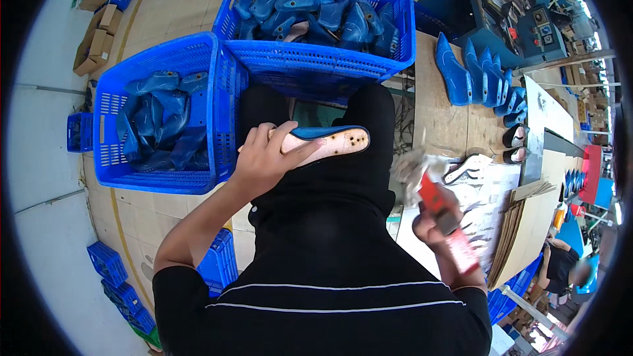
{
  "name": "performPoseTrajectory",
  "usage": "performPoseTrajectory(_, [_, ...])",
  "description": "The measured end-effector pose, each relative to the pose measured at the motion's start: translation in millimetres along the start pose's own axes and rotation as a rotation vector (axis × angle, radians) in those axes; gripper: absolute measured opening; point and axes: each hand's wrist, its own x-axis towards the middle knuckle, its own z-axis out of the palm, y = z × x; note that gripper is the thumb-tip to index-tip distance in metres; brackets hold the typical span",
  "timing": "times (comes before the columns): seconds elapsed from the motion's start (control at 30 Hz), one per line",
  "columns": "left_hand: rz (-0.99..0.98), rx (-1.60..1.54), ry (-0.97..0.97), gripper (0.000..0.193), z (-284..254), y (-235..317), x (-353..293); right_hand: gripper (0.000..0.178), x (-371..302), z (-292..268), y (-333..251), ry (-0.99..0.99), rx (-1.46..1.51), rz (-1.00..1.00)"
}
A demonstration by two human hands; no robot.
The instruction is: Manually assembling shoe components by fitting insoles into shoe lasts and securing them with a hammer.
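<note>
My left hand point(271, 158) grips a blue shoe last point(306, 133) across my lap, sole side up. A pale pinkish insole point(336, 146) covers the last's sole, with several small dark spots toward its right end. My thumb presses on the insole, and my fingers wrap around the last's far side. Out to the right, over the workbench, my right hand point(432, 225) is closed around a red hand tool point(436, 199) with a dark middle part. Motion blurs the tool, so its exact kind does not show. A whitish crumpled cloth point(410, 166) lies beside the tool's upper end.
Two blue crates point(214, 115) point(316, 53) of blue lasts stand left and ahead. A row of lasts point(484, 72) stands on the wooden bench point(428, 118), near insoles point(468, 168) and stacked cardboard sheets point(524, 227). Another person point(560, 267) is at the far right.
</note>
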Motion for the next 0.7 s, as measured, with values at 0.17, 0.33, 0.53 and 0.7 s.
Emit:
performPoseTrajectory(0.17, [0.006,-0.012,-0.070,0.057,3.4,-3.3,-6.1,0.033,16.9,26.9,-5.7,-0.529,-0.405,0.332])
performPoseTrajectory(0.33, [0.011,-0.054,-0.026,0.057,-4.2,-5.0,-0.6,0.029,-16.6,26.6,7.4,-0.196,-0.407,0.019])
performPoseTrajectory(0.53, [-0.021,-0.044,-0.055,0.057,-2.8,-3.3,-3.1,0.020,13.0,28.6,-9.3,-0.256,-0.252,0.115])
performPoseTrajectory(0.7, [0.000,-0.045,-0.047,0.056,-3.1,-3.8,-0.8,0.022,42.5,35.4,-19.2,-0.373,-0.309,0.368])
